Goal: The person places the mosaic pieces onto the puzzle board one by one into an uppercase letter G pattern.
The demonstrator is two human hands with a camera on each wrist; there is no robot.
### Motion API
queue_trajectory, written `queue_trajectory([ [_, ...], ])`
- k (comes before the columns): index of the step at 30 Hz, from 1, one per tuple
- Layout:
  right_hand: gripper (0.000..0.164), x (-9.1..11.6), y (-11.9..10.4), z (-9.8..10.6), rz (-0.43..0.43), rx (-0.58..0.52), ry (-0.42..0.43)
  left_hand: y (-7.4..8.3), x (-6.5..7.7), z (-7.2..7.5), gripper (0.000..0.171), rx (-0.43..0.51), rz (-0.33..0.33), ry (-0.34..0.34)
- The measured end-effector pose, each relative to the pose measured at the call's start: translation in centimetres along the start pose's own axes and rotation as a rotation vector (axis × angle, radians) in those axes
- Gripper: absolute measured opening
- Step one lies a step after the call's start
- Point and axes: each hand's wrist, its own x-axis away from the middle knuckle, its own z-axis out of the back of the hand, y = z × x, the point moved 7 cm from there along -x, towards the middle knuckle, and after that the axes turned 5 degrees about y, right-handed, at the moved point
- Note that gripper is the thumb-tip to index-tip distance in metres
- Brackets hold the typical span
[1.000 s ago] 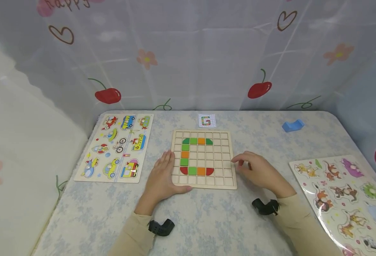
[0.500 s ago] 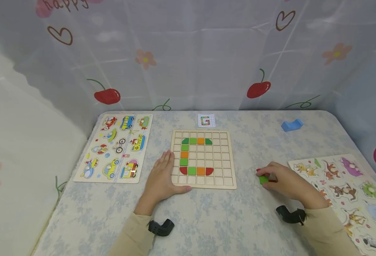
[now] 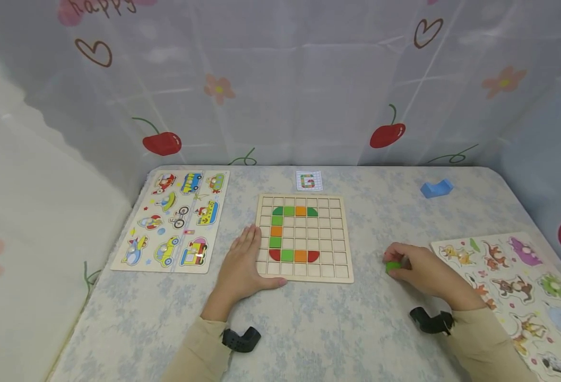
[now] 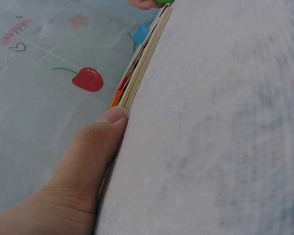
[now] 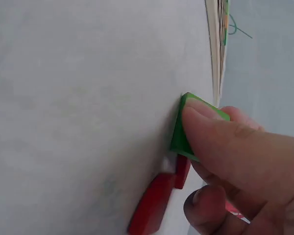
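A wooden grid board (image 3: 326,233) lies on the table, with green, orange and red pieces set in some cells in a C-like outline. My left hand (image 3: 239,265) rests along the board's left side, fingers stretched out, its thumb (image 4: 90,147) against the front edge. Right of the board, my right hand (image 3: 419,269) pinches a green block (image 5: 180,134) between thumb and fingers, low over the tablecloth. Two red pieces, a larger one (image 5: 152,203) and a smaller one (image 5: 183,171), lie below that hand in the right wrist view; the head view hides them.
Behind the board lies a small pattern card (image 3: 309,181). A vehicle puzzle board (image 3: 170,223) is at the left, an animal puzzle board (image 3: 505,270) at the right. A blue curved block (image 3: 437,188) stands at the back right. A printed curtain (image 3: 280,106) hangs behind.
My right hand has moved from the board's right edge out to the right, and its fingers have taken hold of the green block. My left hand has stayed in place.
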Motion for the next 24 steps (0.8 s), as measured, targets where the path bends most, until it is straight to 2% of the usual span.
queue_trajectory([
  [5, 0.016, -1.5, -1.3, -0.3, -0.003, -0.037, 0.050, 0.0, 0.0, 0.0, 0.141, 0.002, 0.003, -0.004],
  [11, 0.018, -4.7, -4.1, -2.3, 0.000, -0.124, 0.082, -0.2, 0.0, -0.1, 0.142, 0.001, 0.007, -0.005],
  [18, 0.018, -7.6, -7.8, -5.1, 0.007, -0.198, 0.054, -0.2, 0.0, -0.1, 0.141, 0.003, 0.004, -0.002],
  [24, 0.015, -9.1, -9.3, -6.5, 0.017, -0.202, 0.070, -0.2, -0.1, -0.2, 0.143, 0.003, 0.006, 0.006],
])
